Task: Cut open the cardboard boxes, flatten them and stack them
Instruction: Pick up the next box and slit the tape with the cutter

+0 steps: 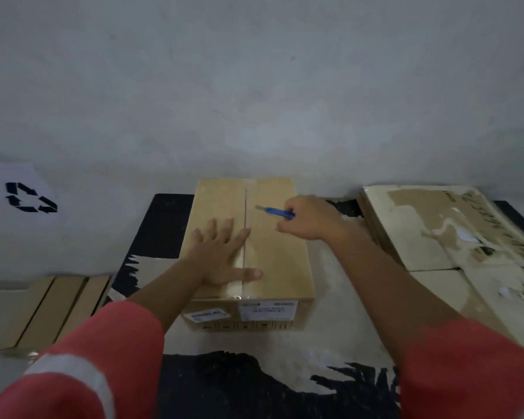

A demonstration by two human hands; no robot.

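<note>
I am pressing my left hand (221,255) flat, fingers spread, on the lid of the sealed box (276,261), which is sitting in the middle of the black-and-cream patterned mat (164,225) in front of me. My right hand (309,219) is curling round a blue knife (274,211), its short blade pointing at the far end of the glossy tape (245,204) running down the lid's centre seam. The two hands are lying apart, one on each side of that seam.

The box is plain brown corrugated card, square-edged, with white labels (268,309) on its near face. I am judging it stiff but light, likely to slide on the mat unless I am bearing down on it. The tape looks slick, so the blade should be kept shallow and my left fingers clear of the line.

Flattened boxes (430,231) are lying stacked to my right, with torn, peeled patches; more folded card (58,309) is lying to my left.
</note>
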